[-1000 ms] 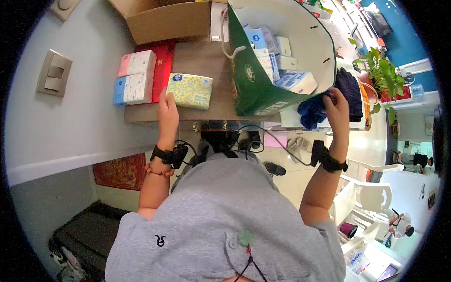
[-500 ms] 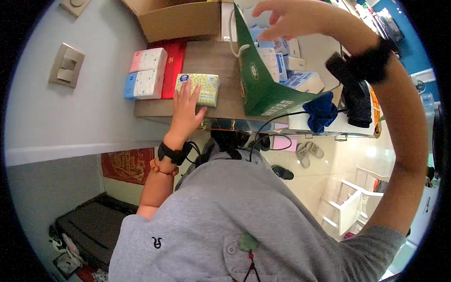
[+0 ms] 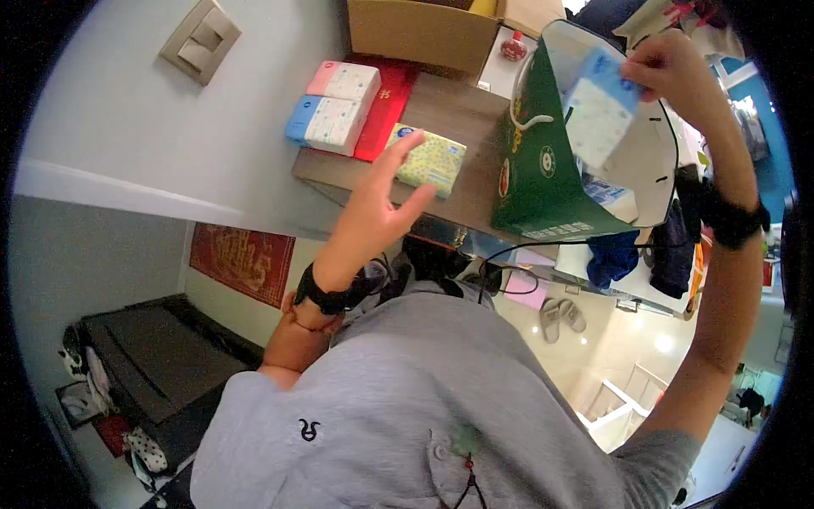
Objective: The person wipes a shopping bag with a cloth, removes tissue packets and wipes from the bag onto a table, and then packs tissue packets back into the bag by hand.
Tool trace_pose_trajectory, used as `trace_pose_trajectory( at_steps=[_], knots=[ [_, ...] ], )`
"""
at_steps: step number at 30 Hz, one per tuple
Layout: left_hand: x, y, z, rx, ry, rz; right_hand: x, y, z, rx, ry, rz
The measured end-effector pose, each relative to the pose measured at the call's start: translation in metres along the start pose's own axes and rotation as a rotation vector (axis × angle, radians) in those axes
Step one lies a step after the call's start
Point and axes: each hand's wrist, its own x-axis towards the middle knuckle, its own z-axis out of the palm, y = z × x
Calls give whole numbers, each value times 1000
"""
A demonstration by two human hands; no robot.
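Up high, our right hand (image 3: 674, 75) had the blue-topped pack (image 3: 604, 114), thumb and fingers clamped on its upper edge, and the pack hung tilted at the open mouth of the green bag (image 3: 538, 191)! Light, we reckoned, and soft too, tissues by the look of it, in a thin wrapper that could slip; that edge grip seemed enough for the weight, though a hold across the middle would have creased it less. Over on the other side, our left hand (image 3: 373, 208) was spread, thumb well away from the fingers, right by the yellow pack (image 3: 437, 161) on the table (image 3: 466, 102); whether a fingertip touched it, we couldn't tell. That one looked just as squashy, best taken by two opposite sides. On to the containers: low in the green bag we spotted another blue-and-white pack (image 3: 612, 199), the rest hidden. Beyond stood a cardboard box (image 3: 424, 34), most of its inside out of our view, and next to the red packet (image 3: 388, 110) lay the pink pack (image 3: 346, 81) and the blue pack (image 3: 331, 123), touching each other
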Motion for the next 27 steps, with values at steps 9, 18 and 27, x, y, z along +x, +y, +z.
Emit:
trace_pose_trajectory(
  at_steps=[9, 18, 27],
  knots=[
    [89, 88, 56, -302, 452, 709, -77, -101, -43, -22, 448, -185],
    [61, 33, 3, -666, 712, 178, -36, -192, 56, 434, 765, -422],
    [31, -64, -42, -1105, 808, -111, 16, -237, 222, 1710, -108, 12]
  ],
)
